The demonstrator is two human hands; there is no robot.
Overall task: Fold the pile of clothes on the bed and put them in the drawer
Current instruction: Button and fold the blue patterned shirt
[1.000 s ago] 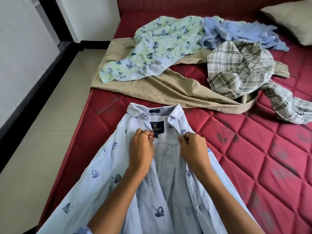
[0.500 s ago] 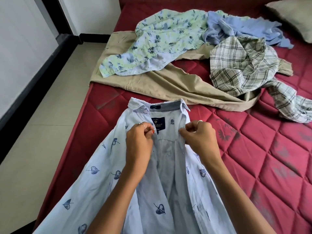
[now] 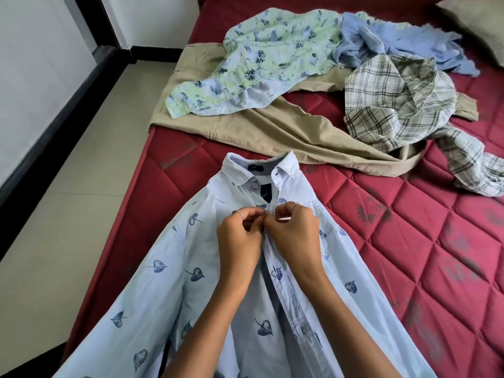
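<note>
Pinching the two front edges of the pale blue leaf-print shirt [image 3: 174,271] together just below its collar, the left hand [image 3: 240,241] and right hand [image 3: 296,236] meet knuckle to knuckle, fingers curled tight with thumb and forefinger tips closed on the placket; whether a button sits between them is hidden by the fingertips. A ring [image 3: 237,213] shows on the left hand and another ring [image 3: 296,205] on the right. That shirt lies front-up on the red quilted mattress [image 3: 409,241], collar pointing away from the person, its left side spilling over the mattress edge toward the tiled floor [image 3: 81,186]. Beyond the collar lies the unfolded pile: khaki trousers [image 3: 272,132] nearest it, a green floral shirt [image 3: 267,55] on top of them, a plain blue garment [image 3: 395,42] behind, and a plaid shirt [image 3: 395,105] to the right. Bare mattress stretches wide to the right of the leaf-print shirt. A pillow [image 3: 477,20] sits at the far right corner.
</note>
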